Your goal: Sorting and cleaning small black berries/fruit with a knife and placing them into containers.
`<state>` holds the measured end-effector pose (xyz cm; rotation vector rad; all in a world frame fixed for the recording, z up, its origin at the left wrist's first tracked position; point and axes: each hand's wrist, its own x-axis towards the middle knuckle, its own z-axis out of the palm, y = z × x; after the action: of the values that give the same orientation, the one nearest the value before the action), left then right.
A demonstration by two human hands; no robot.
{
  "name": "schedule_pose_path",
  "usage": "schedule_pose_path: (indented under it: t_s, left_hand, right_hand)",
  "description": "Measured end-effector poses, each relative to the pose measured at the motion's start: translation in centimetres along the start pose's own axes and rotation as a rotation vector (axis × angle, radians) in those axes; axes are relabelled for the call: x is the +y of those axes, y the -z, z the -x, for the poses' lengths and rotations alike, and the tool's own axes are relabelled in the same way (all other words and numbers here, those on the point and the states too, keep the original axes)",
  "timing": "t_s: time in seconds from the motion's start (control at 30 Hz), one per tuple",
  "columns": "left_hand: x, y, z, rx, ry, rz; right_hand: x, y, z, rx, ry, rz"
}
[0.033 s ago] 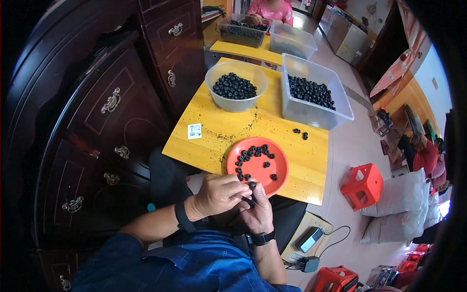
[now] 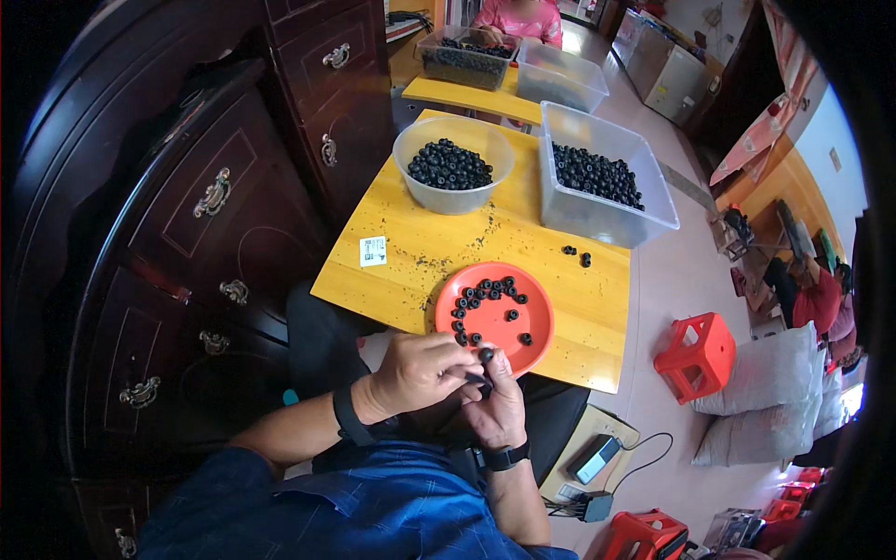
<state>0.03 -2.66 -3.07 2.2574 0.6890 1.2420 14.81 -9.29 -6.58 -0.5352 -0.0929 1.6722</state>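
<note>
My left hand [image 2: 422, 371] is closed in a pinch around a thin dark strip-like piece [image 2: 477, 379], whose kind I cannot make out. Close against it, my right hand [image 2: 497, 411] grips a small round black part [image 2: 485, 355] between thumb and fingers. Both hands meet over the near edge of a round orange-red plate [image 2: 544, 345]. Several small black ring-shaped parts [image 2: 512, 315] lie in that plate, mostly along its far and left side. My fingers partly hide the held pieces.
The yellow table [image 2: 355, 289] bears a round clear tub [image 2: 499, 154] and a rectangular clear bin [image 2: 597, 219], both holding black parts. Loose rings [image 2: 585, 260], a white label [image 2: 373, 251] and black crumbs lie about. Dark drawers [image 2: 215, 243] stand left, a red stool [image 2: 695, 357] right. Another person sits beyond.
The dark strip between my hands has tilted and now shows less of its length. My left fingers and the held black part have shifted slightly; the plate and tubs stay put.
</note>
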Motion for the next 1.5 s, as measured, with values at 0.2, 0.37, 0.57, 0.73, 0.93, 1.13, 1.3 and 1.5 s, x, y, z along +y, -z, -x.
schedule_pose_path:
  t_s: [0.2,0.37,0.57,0.73,0.93,1.13,1.3,1.5]
  left_hand:
    - [0.5,2.0,-1.8,-0.221,0.307,0.087]
    - [0.3,2.0,-2.3,-0.331,0.248,0.019]
    - [0.1,1.6,-2.3,-0.385,0.232,-0.037]
    - [0.3,1.6,-2.2,-0.396,0.218,-0.073]
    - [0.5,1.4,-2.6,-0.338,0.228,-0.049]
    - [-3.9,3.7,-9.1,-0.273,0.236,-0.202]
    - [-4.6,6.3,-15.1,0.025,0.167,-0.43]
    - [-0.7,1.3,-6.4,-0.546,0.215,-0.164]
  right_hand:
    - [-0.5,0.2,0.0,-0.06,0.067,0.01]
    - [-0.3,0.2,-0.1,-0.081,0.041,0.045]
    - [0.0,0.2,-0.2,-0.054,0.023,0.073]
    - [0.2,1.2,-0.6,-0.078,0.016,0.032]
    - [0.5,2.4,-0.9,-0.114,0.024,0.07]
    - [-0.3,1.5,-0.9,-0.071,-0.155,-0.172]
    - [-1.5,0.3,-0.3,-0.083,-0.114,-0.264]
    - [-1.1,1.7,-1.1,-0.097,-0.072,-0.304]
